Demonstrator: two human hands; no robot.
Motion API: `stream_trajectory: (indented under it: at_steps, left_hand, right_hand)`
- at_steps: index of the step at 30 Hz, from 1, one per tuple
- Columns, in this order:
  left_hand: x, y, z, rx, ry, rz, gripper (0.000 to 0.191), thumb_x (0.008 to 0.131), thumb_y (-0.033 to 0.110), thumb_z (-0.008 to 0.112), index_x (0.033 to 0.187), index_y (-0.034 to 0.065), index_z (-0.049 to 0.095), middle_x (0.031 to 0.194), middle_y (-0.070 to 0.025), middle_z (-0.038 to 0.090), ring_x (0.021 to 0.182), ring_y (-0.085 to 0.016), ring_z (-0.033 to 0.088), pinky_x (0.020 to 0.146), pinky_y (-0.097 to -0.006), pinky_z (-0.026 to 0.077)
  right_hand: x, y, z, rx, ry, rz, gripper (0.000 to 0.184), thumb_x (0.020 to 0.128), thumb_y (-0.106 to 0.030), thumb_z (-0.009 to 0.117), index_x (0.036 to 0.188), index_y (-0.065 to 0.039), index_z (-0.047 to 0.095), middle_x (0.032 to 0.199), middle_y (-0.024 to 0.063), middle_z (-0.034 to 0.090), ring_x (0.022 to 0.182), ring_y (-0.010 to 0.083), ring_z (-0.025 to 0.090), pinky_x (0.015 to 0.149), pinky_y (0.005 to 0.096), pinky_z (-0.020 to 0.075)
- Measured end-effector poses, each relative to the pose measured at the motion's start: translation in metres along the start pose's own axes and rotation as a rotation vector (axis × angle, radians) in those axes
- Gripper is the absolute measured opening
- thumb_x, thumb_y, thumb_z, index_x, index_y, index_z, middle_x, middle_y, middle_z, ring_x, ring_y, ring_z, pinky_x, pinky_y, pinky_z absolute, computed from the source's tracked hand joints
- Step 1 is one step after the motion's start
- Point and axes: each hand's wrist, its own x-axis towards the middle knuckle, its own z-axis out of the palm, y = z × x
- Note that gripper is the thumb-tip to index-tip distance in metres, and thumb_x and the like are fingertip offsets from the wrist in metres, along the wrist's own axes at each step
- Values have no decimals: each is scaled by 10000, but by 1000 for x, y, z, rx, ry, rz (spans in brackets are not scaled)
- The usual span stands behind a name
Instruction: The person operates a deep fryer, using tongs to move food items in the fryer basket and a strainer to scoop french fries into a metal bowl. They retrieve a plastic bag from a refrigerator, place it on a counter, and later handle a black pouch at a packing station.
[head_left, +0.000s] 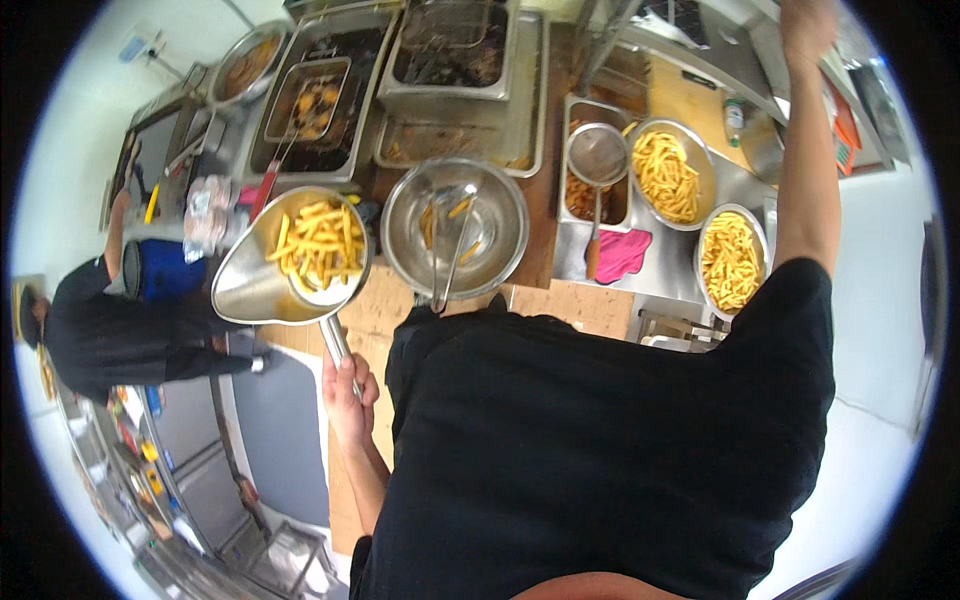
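My left hand (351, 397) grips the handle of a metal fry scoop (251, 289), held up left of centre with French fries (319, 244) inside. Beside it, a large stainless steel bowl (491, 259) holds a few fries, and metal tongs (434, 259) lean in it. My right arm stretches to the top right, where my right hand (808, 34) is blurred at the picture's rim; whether it holds anything is unclear. Below that arm, a round bowl of fries (667, 176) and an oval bowl of fries (731, 259) stand on a steel counter.
Deep fryers (367, 97) line the back, one with a wire basket (307, 97) of frying food. A strainer (597, 154) rests over a steel pan (620, 214) of brown pieces, near a pink cloth (622, 255). Another person (135, 322) in black stands at left.
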Motion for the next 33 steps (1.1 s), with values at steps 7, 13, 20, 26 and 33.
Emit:
stream_trajectory:
  at_steps: [7,13,20,26,33]
  left_hand:
    - [2,10,26,93,-40,81,428,1082,232,534,1447,27,448,754,13,435,486,-35,346,402,-178,267]
    - [37,-3,83,200,-175,78,375,1071,188,513,1414,54,442,788,-2,503,518,-57,402,436,-212,309]
    - [44,-7,127,667,-557,217,653,1016,206,620,1561,47,298,882,-74,618,659,-122,597,586,-276,489]
    - [49,55,77,1388,-477,755,634,731,343,896,1241,49,659,1207,-176,572,1132,-389,581,960,-472,495]
    - [93,78,57,1496,-719,1153,413,762,223,827,1111,102,641,1104,-107,597,1072,-312,604,910,-420,487]
  right_hand:
    - [-179,-248,-138,744,-715,351,195,1023,-13,508,1100,-52,682,1001,58,681,903,139,640,771,303,509]
    - [-292,-443,-176,1531,-1274,1045,235,960,-186,635,1034,9,744,970,106,690,948,195,665,798,347,538]
    - [-281,-464,-180,1420,-1318,1564,236,920,-147,659,1081,17,713,916,86,715,736,144,654,687,284,536]
    - [-286,-435,-203,1332,-1199,1766,271,864,-84,635,1108,11,705,877,25,642,763,110,559,717,249,457]
    - [-287,-444,-219,1215,-1304,1719,294,815,-74,633,1086,8,713,872,13,630,750,103,539,705,242,432]
